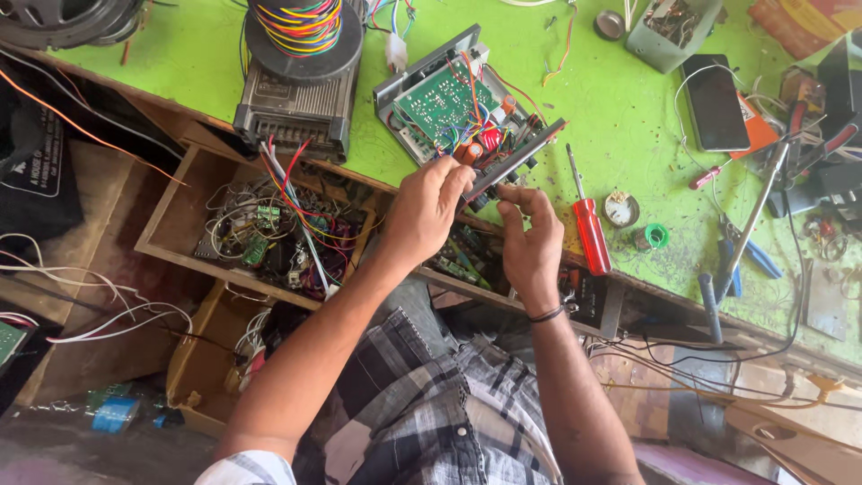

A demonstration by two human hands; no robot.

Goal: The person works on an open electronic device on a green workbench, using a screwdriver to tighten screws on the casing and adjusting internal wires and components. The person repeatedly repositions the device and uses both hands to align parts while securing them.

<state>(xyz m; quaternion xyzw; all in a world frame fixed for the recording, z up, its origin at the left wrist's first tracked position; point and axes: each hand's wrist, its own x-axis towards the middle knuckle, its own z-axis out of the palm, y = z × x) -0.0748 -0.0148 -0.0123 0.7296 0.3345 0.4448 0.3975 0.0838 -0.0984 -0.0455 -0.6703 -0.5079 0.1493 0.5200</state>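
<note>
Left hand (426,211) pinches the front panel (516,160) of the opened amplifier (449,112) at the bench (620,117) edge; right hand (530,242), fingers curled, apparently steadies it from below. Risk: panel slips, straining wires (480,126), or drops into the drawer (180,224).

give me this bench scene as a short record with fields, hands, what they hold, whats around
setting: green workbench with an open wooden drawer below it
left hand: left hand grips the dark front panel of an opened amplifier chassis
right hand: right hand pinches the same panel's lower end
board: green circuit board inside the chassis, coloured wires attached
near right hand: red-handled screwdriver, solder roll
farther right: black phone, blue pliers
drawer: tangled wires and small boards
</note>
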